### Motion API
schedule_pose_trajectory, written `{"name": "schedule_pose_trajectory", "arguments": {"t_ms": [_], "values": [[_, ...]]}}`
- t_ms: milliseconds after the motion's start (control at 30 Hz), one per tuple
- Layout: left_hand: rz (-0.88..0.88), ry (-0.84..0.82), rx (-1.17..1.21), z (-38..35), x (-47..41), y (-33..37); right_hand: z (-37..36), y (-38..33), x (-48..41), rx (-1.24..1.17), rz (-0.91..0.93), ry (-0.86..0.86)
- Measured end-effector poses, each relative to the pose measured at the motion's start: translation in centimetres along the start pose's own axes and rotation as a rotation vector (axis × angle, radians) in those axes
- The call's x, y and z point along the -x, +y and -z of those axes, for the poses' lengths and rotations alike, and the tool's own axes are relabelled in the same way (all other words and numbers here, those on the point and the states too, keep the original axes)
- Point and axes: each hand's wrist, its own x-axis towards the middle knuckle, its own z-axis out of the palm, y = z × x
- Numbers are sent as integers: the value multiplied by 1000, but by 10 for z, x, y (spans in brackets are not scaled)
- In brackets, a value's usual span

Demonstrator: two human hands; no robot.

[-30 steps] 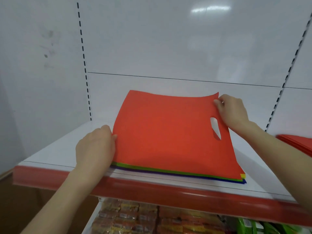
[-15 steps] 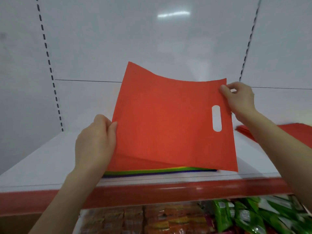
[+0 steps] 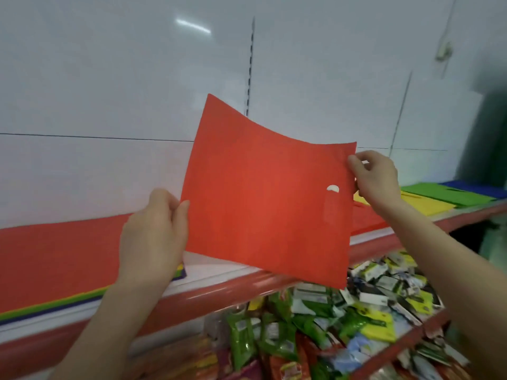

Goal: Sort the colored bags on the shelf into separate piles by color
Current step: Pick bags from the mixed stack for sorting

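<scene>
Two bare hands are seen, and between them one flat orange-red bag of thin, matte non-woven fabric (image 3: 263, 198) is held in the air, in front of the glossy white back panel (image 3: 109, 78) and above the red front lip of the white shelf (image 3: 219, 292). The bag's left edge is pinched by the left hand (image 3: 153, 237), thumb on the front face and fingers hidden behind. Its upper right corner is pinched between thumb and fingertips of the right hand (image 3: 375, 179). The top edge sags in a shallow curve between the two grips, and the lower right corner hangs out past the shelf lip, over the lower shelf of glossy snack packets (image 3: 329, 325).

Bare white shelf surface is visible under the held bag, between the mixed stack (image 3: 55, 256) at the left and the sorted piles at the right. The mixed stack is topped with red, with green and purple edges showing at its front. At the right, a red pile (image 3: 365, 218), a yellow pile (image 3: 422, 204), a green pile (image 3: 450, 194) and a blue pile (image 3: 474, 186) are laid side by side along the shelf.

The held bag is rectangular with clean, straight cut edges. An oval handle slot (image 3: 332, 207) is cut near its right edge, and white shows through only at the slot's upper end.
</scene>
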Motion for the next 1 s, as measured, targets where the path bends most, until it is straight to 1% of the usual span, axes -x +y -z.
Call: {"name": "schedule_pose_trajectory", "arguments": {"t_ms": [100,167,267,400,467,633,733,867,1000], "values": [[-21,-2,85,-35,2,48,45,29,-23,-14,-18,88],[-34,-9,126,-58,6,74,70,49,-36,-12,-23,116],[-24,-43,153,-89,13,103,98,79,-53,1,-42,119],[-10,-107,156,-124,15,125,115,115,-70,67,-41,97],[-1,-129,149,-139,12,131,118,129,-79,81,-36,91],[22,-121,104,-167,-3,131,111,157,-105,117,-46,83],[61,-137,69,-180,-11,128,102,171,-126,214,-37,68],[118,-177,-95,-193,-19,128,87,182,-155,342,-10,15],[117,-194,-219,-201,-18,129,61,194,-176,441,40,-72]]}}
